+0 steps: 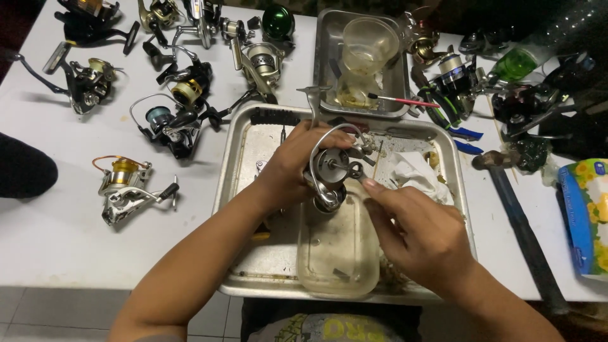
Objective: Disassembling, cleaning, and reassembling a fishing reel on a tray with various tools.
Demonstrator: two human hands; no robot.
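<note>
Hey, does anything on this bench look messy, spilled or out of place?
The tray bottom is grimy, with a crumpled rag in it. The left hand holds a reel over a smeared tub; the right hand works at it.

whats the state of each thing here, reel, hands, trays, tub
silver spinning reel: held upright over the large tray, spool off
left hand: gripping the reel body
right hand: fingertips at the reel
large metal tray: dirty
clear plastic tub: open
small metal tray: holds a plastic cup
</note>
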